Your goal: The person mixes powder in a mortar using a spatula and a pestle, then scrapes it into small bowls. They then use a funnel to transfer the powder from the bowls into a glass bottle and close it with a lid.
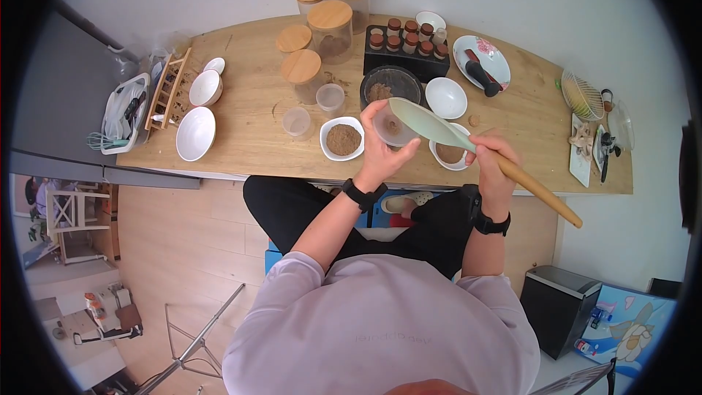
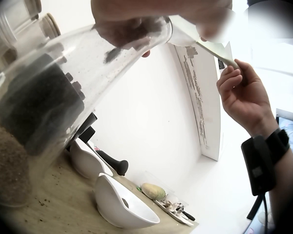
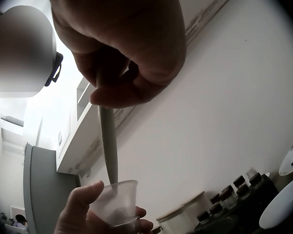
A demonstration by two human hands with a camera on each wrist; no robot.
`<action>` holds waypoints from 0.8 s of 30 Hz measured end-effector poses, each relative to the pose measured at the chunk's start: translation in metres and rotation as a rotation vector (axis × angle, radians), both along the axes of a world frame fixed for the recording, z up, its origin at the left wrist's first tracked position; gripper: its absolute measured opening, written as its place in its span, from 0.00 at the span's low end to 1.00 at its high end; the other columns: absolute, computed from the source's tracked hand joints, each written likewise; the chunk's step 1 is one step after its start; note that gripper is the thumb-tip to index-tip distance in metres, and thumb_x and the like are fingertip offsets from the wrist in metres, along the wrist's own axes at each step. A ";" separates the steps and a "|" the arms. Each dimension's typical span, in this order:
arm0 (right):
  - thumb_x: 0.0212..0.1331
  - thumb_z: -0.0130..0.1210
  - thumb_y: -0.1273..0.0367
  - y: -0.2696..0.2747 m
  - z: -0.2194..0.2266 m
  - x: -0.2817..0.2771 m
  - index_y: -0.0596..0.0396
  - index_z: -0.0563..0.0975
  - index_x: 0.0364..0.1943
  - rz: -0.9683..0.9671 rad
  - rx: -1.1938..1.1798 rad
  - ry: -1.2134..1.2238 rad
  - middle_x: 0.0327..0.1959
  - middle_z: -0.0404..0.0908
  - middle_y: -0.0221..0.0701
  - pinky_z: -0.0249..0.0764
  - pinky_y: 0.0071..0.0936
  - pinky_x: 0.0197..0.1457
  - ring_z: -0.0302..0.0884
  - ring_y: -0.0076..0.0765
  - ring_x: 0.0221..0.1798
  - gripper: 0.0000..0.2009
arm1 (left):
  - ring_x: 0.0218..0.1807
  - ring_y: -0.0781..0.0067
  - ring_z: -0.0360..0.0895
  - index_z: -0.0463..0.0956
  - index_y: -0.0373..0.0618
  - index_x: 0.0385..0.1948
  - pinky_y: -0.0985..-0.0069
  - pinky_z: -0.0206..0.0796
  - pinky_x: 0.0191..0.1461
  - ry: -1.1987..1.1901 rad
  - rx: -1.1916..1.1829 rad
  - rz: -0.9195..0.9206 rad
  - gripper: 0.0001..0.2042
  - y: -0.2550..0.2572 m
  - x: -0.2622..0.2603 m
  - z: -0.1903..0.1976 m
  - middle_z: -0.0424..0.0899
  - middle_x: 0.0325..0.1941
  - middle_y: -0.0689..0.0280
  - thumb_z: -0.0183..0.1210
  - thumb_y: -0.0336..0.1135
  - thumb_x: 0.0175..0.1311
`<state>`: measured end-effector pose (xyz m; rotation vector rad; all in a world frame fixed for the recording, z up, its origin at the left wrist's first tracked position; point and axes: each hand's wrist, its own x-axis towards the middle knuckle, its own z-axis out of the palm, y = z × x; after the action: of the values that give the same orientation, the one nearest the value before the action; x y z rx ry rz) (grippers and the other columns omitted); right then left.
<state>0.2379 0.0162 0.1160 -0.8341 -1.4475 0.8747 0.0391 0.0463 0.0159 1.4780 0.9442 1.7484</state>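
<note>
My left hand (image 1: 382, 155) grips a clear plastic cup (image 3: 118, 201) above the table's front edge. A little brown residue shows inside the cup in the head view. My right hand (image 1: 497, 164) holds a spatula (image 1: 541, 194) with a wooden handle and pale green head, gripped near where the two meet. In the right wrist view the spatula's tip is right at the cup's rim. Below and beside the hands stand a square white bowl (image 1: 343, 140) of brown powder, another white bowl (image 1: 451, 154) with powder, partly covered by the spatula, and a dark round bowl (image 1: 374, 77) with brown powder.
Two small clear cups (image 1: 296, 123) and several wooden-lidded jars (image 1: 301, 67) stand left of centre. A black rack (image 1: 406, 64) of small bottles is at the back. White bowls (image 1: 196, 134) sit left; a floral plate (image 1: 486, 55) and wire basket (image 1: 582, 95) are right.
</note>
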 end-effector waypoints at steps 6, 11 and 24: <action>0.63 0.52 0.78 -0.002 -0.001 -0.003 0.66 0.80 0.40 -0.054 0.103 0.035 0.32 0.78 0.37 0.72 0.24 0.33 0.76 0.30 0.29 0.07 | 0.56 0.65 0.72 0.50 0.45 0.66 0.66 0.66 0.62 -0.015 -0.006 -0.044 0.42 0.000 -0.001 0.001 0.71 0.52 0.58 0.70 0.30 0.51; 0.67 0.51 0.71 0.006 0.000 -0.006 0.67 0.80 0.39 -0.014 0.014 0.336 0.30 0.79 0.37 0.72 0.23 0.30 0.75 0.28 0.26 0.10 | 0.54 0.66 0.73 0.51 0.45 0.65 0.67 0.65 0.61 -0.063 -0.057 -0.028 0.41 -0.002 0.000 0.010 0.73 0.50 0.59 0.70 0.30 0.51; 0.68 0.58 0.55 0.088 -0.027 -0.042 0.59 0.79 0.28 -0.337 -0.323 -0.057 0.17 0.72 0.25 0.66 0.22 0.25 0.70 0.20 0.21 0.19 | 0.50 0.65 0.78 0.57 0.42 0.60 0.68 0.70 0.57 0.051 -0.039 0.067 0.38 0.001 -0.006 0.017 0.79 0.46 0.58 0.73 0.31 0.49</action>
<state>0.1963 0.1043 0.0891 -1.3119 -1.1809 0.8397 0.0332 0.0472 0.0327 1.4881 1.0594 1.7364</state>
